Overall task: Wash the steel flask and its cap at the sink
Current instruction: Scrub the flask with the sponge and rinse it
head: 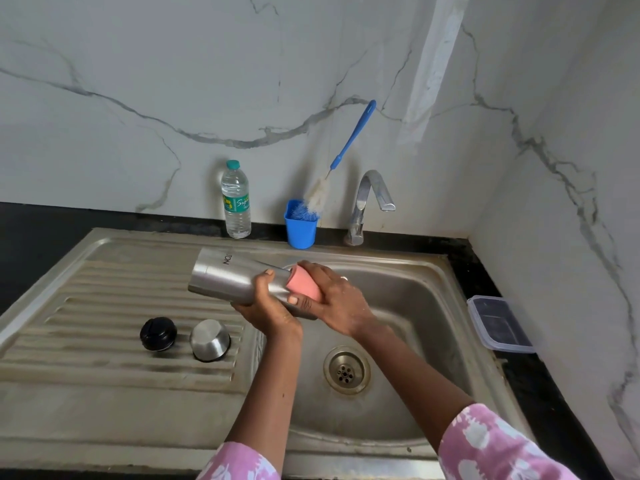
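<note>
the steel flask lies tilted over the sink edge, left hand fingers wrapped around its body, right hand fingers pressing a pink sponge onto it. steel cap and black stopper sit on the drainboard.

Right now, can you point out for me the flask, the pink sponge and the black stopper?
flask [221, 278]: head view, on the bare steel body near its base.
pink sponge [304, 284]: head view, on its exposed pink face.
black stopper [158, 333]: head view, on its top, resting on the ribbed drainboard.
</note>
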